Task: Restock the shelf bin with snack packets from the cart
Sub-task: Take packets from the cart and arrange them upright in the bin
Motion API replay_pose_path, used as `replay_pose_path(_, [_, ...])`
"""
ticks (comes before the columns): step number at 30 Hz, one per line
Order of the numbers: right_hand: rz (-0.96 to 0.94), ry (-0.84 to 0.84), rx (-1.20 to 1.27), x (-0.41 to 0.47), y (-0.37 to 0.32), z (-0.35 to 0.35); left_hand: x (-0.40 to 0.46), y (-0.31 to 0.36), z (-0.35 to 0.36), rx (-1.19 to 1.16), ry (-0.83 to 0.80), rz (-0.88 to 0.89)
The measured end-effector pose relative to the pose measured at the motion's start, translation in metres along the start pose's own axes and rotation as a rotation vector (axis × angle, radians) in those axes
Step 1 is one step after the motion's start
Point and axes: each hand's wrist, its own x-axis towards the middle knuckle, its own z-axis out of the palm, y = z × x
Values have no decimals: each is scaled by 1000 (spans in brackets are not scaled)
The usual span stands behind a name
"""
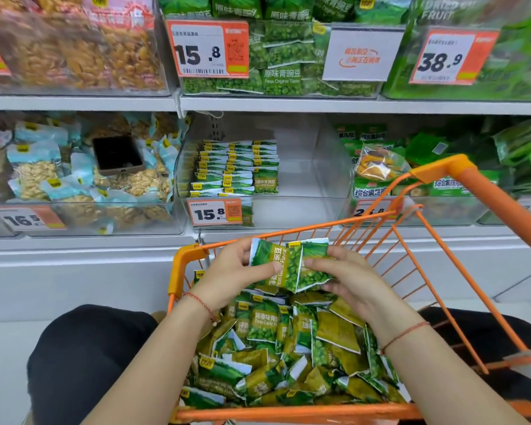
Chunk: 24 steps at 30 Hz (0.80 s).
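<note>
Both hands, left [230, 271] and right [347, 277], pinch packets [288, 265] above the cart [184, 259]; square them (edges aligned) before filling the bin [319, 167]

I'm seeing both forearms reaching forward and converging at centre. Left hand [230, 268] is sitting palm-in, thumb on top, fingers curling round and pinching. Right hand [347, 277] is mirroring it, thumb pointing inward, fingers wrapping underneath and gripping. Fingertips of the two hands are nearly meeting. Both wrists are wearing thin red string bracelets. Black-clad knees are showing either side below.
</note>
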Motion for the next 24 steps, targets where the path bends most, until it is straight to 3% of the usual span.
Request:
replay_pose_path(4, [-76,14,-44,3,6,0,-1,1,0,-73,46,54])
replay_pose_path(9, [17,-88,26,3,9,3,-3,-6,0,41,-89,18])
replay_pose_path(13, [127,-247,108,2,6,-1,-1,-11,5,250,51,85])
replay_pose_path(18, [81,-365,-77,-2,9,3,-2,-5,19,299,76,194])
replay_pose_path(22, [90,-355,42,0,8,1,-6,5,14,600,223,217])
replay_pose_path(24, [93,-269,108,2,8,-1,-14,11,4,731,159,157])
